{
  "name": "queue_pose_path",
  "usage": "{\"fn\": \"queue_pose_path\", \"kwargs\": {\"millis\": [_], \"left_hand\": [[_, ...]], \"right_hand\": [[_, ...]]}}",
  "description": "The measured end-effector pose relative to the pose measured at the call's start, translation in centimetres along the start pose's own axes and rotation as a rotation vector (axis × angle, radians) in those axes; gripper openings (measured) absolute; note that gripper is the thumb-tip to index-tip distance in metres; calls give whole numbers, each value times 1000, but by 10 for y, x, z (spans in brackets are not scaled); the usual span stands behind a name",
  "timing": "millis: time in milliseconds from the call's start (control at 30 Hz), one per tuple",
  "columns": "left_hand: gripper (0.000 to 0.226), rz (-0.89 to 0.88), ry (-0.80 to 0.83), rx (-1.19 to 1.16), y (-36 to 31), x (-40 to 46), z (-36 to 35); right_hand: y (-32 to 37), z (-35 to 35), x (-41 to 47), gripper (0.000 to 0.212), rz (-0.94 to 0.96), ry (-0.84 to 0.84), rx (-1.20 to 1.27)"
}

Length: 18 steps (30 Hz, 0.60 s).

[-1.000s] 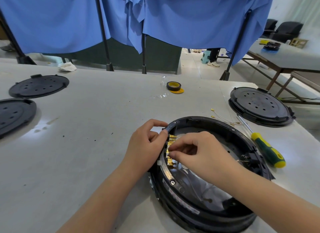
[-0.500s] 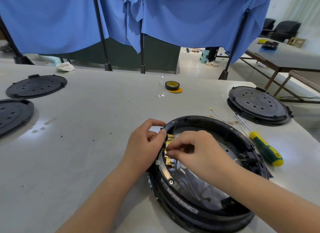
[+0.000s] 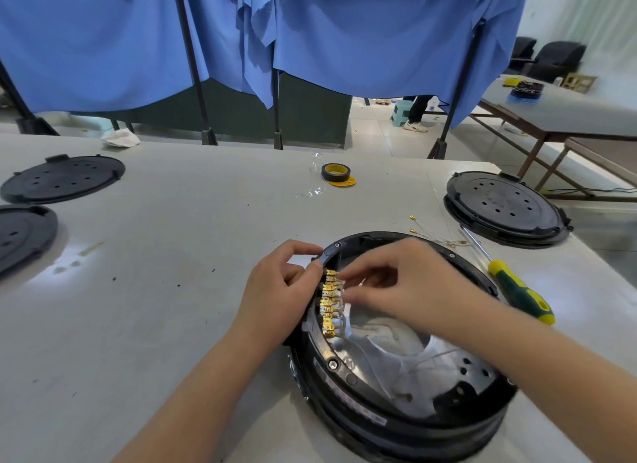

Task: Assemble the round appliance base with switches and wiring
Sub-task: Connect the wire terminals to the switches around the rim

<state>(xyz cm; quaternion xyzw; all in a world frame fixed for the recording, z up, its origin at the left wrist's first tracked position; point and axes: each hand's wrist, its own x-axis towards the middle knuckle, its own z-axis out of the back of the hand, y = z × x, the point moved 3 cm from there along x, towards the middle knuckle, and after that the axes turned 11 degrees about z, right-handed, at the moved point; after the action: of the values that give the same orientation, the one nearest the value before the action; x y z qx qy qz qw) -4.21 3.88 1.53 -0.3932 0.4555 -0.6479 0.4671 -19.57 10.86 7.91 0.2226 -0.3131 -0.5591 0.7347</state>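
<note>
Tape roll (image 3: 335, 172) mid-table, green/yellow screwdriver (image 3: 517, 288) at right, crumpled rag (image 3: 120, 138) far left, blue curtain (image 3: 379, 42) behind.

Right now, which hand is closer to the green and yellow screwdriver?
Right. The right hand works over the round base, next to the screwdriver; the left hand grips the base's far rim.

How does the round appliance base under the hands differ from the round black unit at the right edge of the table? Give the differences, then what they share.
The round appliance base lies open, showing a metal interior, brass terminals and thin wires; the black unit at the right is closed by a flat perforated cover. The left hand and right hand work at the open base; nothing touches the closed unit. Both are round, black and rest on the grey table.
</note>
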Motion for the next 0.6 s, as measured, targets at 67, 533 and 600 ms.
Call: {"fn": "queue_pose_path", "kwargs": {"millis": [67, 533, 600], "left_hand": [[13, 8, 6, -4, 0, 0, 0], [13, 17, 11, 0, 3, 1, 1], [13, 19, 12, -1, 3, 1, 1]], "right_hand": [[-6, 23, 8, 9, -5, -44, -28], [-162, 80, 91, 27, -497, -155, -424], [-169, 77, 95, 33, -514, -139, -490]]}}
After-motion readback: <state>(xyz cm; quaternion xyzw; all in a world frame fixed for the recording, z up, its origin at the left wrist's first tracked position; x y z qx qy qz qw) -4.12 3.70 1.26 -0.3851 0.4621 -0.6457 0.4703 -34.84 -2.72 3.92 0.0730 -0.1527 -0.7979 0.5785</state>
